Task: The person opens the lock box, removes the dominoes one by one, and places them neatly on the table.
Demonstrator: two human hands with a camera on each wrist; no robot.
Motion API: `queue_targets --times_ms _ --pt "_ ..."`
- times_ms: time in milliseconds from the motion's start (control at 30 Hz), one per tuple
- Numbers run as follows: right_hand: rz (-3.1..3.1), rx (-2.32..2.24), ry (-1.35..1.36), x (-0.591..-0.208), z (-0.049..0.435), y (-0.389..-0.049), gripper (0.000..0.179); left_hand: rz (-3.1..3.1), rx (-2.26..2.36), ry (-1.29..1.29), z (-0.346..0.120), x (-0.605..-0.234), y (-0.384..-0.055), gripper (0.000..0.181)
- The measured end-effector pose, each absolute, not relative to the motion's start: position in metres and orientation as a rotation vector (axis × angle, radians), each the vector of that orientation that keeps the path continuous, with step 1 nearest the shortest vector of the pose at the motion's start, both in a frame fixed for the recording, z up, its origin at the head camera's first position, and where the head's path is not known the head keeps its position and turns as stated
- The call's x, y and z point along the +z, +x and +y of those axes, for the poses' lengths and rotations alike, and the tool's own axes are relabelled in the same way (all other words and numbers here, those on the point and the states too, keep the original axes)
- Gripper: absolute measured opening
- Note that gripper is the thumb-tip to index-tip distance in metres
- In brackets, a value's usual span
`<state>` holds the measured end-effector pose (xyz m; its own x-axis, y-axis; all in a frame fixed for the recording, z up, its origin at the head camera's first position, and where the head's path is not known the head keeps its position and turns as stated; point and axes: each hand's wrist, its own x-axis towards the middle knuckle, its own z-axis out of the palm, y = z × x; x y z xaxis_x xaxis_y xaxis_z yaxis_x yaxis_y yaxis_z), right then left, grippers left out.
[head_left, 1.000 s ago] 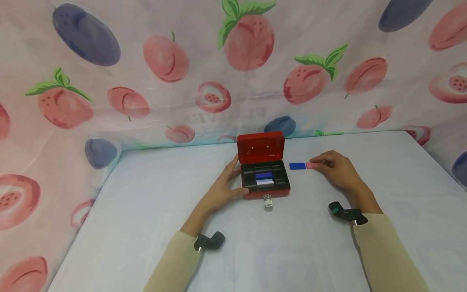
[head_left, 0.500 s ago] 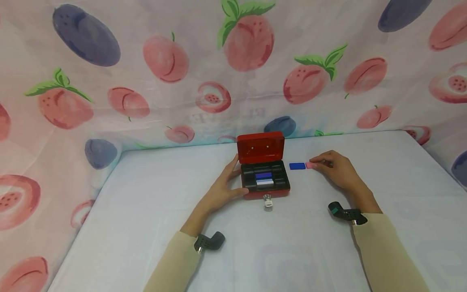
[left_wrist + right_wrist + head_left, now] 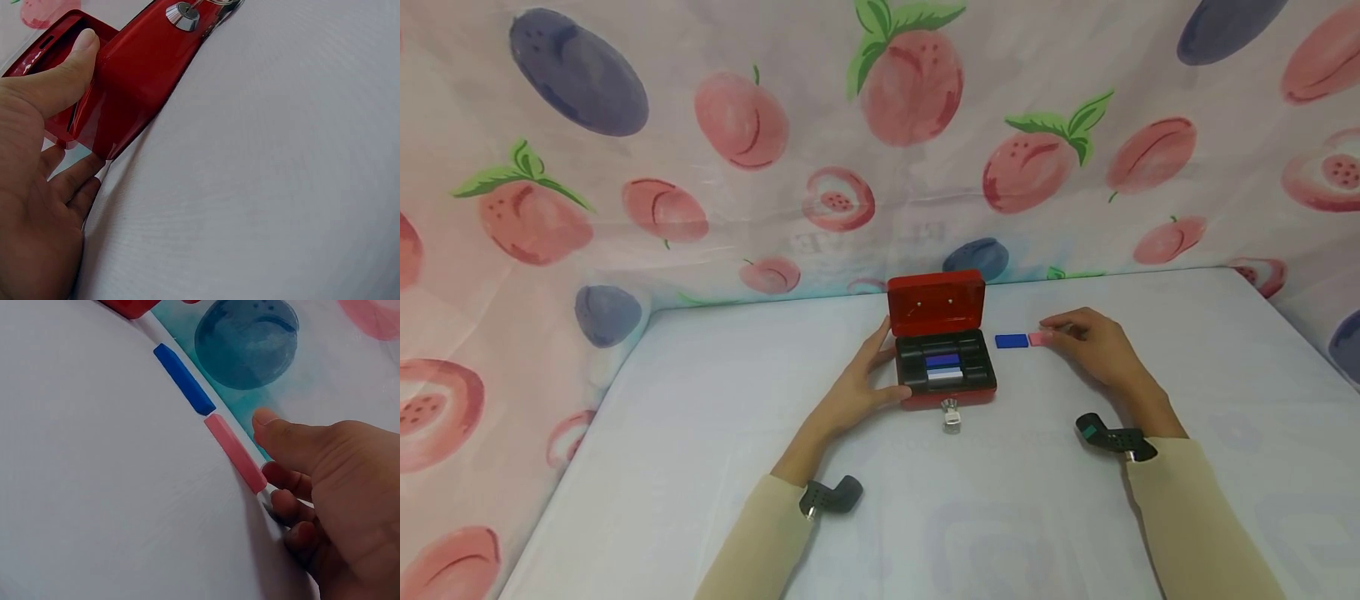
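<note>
A red cash box stands with its lid raised; its black tray holds a purple-blue bar and a white bar. At the box's left side, my left hand holds on, thumb over the front corner and fingers along the side. To the right of the box, a blue flat bar and a pink flat bar lie nearly end to end. My right hand is beside the pink bar's right end, thumb lifted off it and fingers loosely bent, gripping nothing.
Keys hang from the lock on the box's front. White cloth covers the table. Behind it hangs a fruit-patterned curtain. Each wrist wears a dark camera.
My right thumb and fingers have parted from the pink bar and drawn back slightly to the right. The bars, the box and my left hand look the same as before.
</note>
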<state>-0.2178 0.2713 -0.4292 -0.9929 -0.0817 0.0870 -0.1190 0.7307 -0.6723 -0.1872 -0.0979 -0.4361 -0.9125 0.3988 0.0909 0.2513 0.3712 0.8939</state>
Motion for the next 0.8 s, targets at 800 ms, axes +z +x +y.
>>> queue_targets --times_ms 800 --pt "-2.587 1.149 0.326 -0.386 0.246 -0.212 0.022 2.5 1.567 0.565 -0.096 -0.434 -0.186 0.102"
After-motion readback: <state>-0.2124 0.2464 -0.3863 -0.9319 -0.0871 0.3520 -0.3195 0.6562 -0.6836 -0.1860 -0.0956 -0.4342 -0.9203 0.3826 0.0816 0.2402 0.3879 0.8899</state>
